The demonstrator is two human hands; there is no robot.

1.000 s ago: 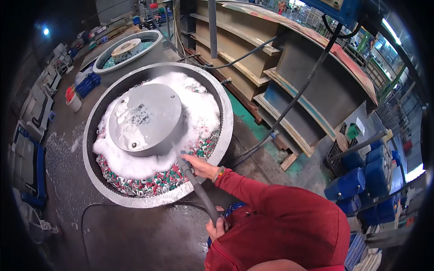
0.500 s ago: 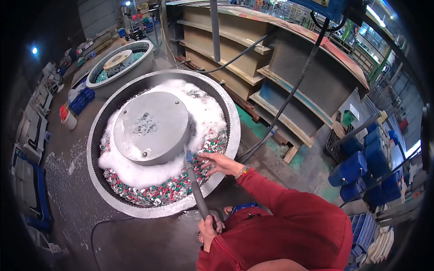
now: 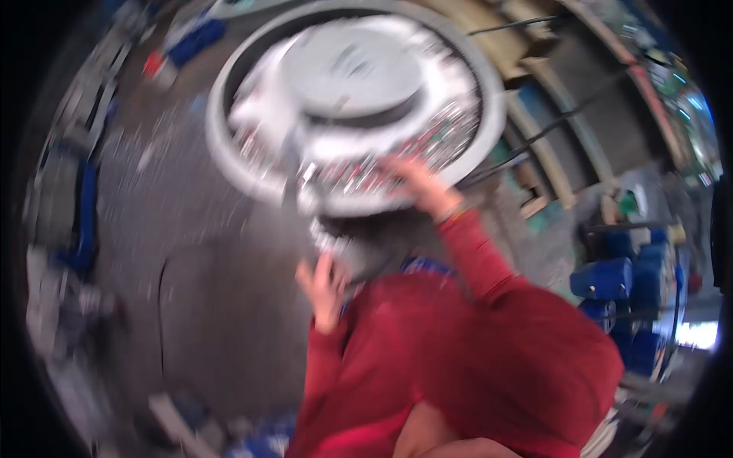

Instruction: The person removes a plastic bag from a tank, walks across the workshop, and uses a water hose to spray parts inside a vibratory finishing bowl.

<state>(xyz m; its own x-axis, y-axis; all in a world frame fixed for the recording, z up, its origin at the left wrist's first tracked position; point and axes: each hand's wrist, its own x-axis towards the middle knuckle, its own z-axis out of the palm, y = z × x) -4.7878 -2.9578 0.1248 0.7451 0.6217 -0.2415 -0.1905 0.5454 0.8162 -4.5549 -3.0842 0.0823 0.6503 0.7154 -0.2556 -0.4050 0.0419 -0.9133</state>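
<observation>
A round tub (image 3: 224, 153) with a pale rim holds white foam (image 3: 259, 107) and many small red, green and silvery pieces (image 3: 359, 174) around a grey raised centre (image 3: 347, 65). Over the pieces at the near right side reaches my right hand (image 3: 424, 187), its fingers blurred but stretched out. My left hand (image 3: 324, 286) is below the near rim, fingers apart, with nothing visible in it. A grey, smeared tube (image 3: 292, 172) stands across the near-left rim, apart from my left hand. Motion blur hides its ends.
Wooden-edged panels (image 3: 565, 114) stand right of the tub. Blue drums (image 3: 603, 279) are farther right. A dark cable (image 3: 161, 313) lies on the wet floor (image 3: 206, 305). Blue crates (image 3: 196, 40) and a bucket with something red (image 3: 159, 70) sit at the upper left.
My left hand has let go of the grey tube, which is now farther left. My view has tilted down, so the tub appears higher. My right hand remains over the tub's near right side.
</observation>
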